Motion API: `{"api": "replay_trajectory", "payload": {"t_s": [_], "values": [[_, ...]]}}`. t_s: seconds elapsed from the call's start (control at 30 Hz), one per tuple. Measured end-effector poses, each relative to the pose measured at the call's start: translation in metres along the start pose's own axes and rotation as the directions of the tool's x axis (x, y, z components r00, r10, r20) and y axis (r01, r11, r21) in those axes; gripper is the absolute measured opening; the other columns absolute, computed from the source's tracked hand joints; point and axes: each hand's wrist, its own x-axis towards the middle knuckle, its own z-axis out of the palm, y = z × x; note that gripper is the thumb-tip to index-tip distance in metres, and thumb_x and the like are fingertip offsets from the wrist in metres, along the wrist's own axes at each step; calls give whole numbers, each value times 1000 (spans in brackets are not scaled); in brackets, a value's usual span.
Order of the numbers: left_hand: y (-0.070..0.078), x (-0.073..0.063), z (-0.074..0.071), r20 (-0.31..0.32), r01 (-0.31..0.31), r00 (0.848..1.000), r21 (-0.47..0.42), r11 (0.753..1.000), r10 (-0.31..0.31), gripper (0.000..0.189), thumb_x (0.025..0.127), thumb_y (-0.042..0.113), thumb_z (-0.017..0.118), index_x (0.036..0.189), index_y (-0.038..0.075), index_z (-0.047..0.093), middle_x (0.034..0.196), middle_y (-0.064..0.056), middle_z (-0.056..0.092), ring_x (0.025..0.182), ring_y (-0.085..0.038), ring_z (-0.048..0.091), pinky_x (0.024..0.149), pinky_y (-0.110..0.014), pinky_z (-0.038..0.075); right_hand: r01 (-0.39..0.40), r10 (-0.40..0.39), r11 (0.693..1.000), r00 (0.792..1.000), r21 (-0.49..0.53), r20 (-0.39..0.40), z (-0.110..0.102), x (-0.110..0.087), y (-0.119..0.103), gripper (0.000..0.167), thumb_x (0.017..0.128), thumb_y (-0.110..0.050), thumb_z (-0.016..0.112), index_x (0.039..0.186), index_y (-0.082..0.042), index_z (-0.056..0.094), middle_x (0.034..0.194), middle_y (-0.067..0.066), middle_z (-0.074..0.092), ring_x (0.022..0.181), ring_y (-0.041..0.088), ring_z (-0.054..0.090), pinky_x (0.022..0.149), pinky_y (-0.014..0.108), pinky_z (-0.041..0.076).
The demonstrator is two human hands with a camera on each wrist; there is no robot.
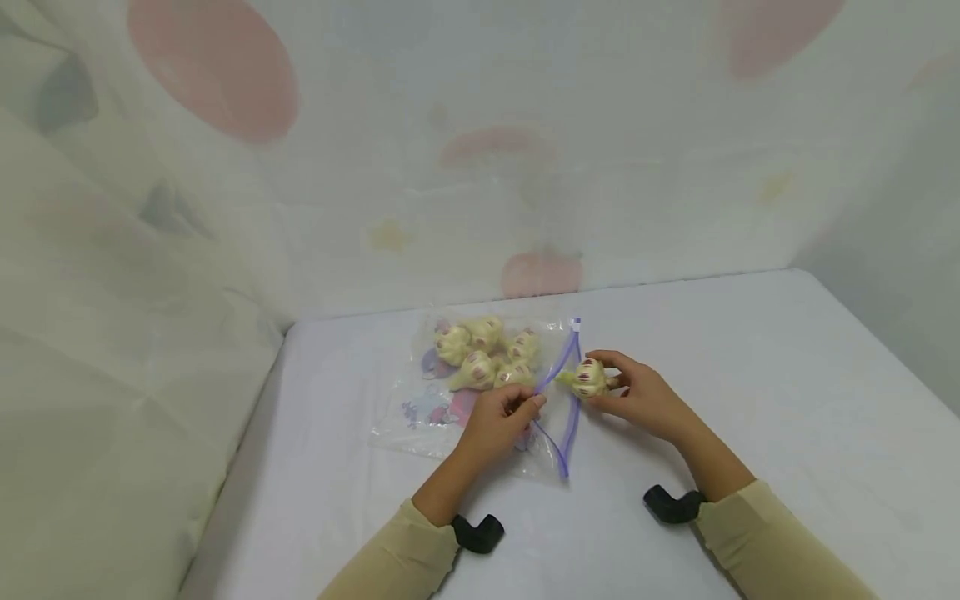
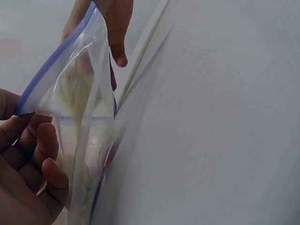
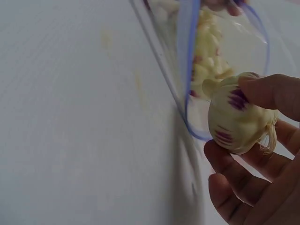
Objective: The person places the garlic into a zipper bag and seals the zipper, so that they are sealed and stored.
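A clear zip bag (image 1: 405,417) with a purple zip edge lies on the table, its mouth parted toward the right. Several garlic bulbs (image 1: 477,370) are inside it. My left hand (image 1: 495,421) pinches the upper lip of the bag's mouth between thumb and finger; the left wrist view shows the purple strip (image 2: 51,61) lifted. In my right hand (image 1: 645,398) is one garlic bulb (image 3: 239,115), pale with purple streaks, held between thumb and fingers. Its stem points into the opening, and the root end faces my palm.
The table (image 1: 750,367) has a white cover. Printed fabric (image 1: 360,208) hangs behind it and along the left side. A black curved piece sits at each wrist, one by the left sleeve (image 1: 480,533) and one by the right sleeve (image 1: 675,505).
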Motion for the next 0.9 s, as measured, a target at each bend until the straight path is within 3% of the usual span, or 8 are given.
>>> {"api": "replay_trajectory", "payload": {"t_s": [0.1,0.27,0.33,0.47,0.7,0.9], "values": [[1,-1,1,0,8,1000,3,1000,-8,27,96,22,64,89,-4,68,74,-14,63,59,-8,53,51,-19,44,-33,33,999,999,-19,4,13,13,-3,67,82,-31,80,140,-21,50,118,10,66,90,21,62,70,31,50],[15,-4,1,8,16,1000,-11,1000,-16,24,97,12,61,91,-10,66,76,-24,63,59,-7,51,52,-17,42,-27,27,999,1000,-22,-7,28,24,-8,70,80,-31,82,139,-17,48,121,12,64,76,18,57,64,30,48],[26,-8,-1,19,18,1000,-24,1000,-17,23,98,10,60,92,-12,66,78,-27,63,59,-7,51,52,-16,42,-30,30,1000,999,-6,-26,32,24,-10,68,79,-29,83,136,-15,48,131,12,60,80,18,59,65,29,49],[44,-14,-3,38,15,999,-36,999,-14,22,97,8,60,93,-13,65,79,-29,63,60,-8,52,53,-16,42,-46,49,998,994,32,-97,36,20,-13,57,80,-24,82,129,-12,54,131,11,59,91,22,65,69,30,53],[49,-16,-5,34,-4,999,-16,1000,4,20,97,8,60,92,-10,66,76,-29,61,59,-8,51,52,-17,42,50,-44,999,975,20,-220,41,17,-16,27,83,-12,78,108,-5,68,107,10,66,88,25,68,75,33,56],[50,-18,-6,34,-7,999,23,1000,6,20,97,9,60,95,-9,67,72,-22,61,57,-2,48,52,-17,41,143,-130,986,982,88,-137,48,19,-15,27,85,-8,76,110,-3,69,107,12,67,89,24,69,77,29,57]]}}
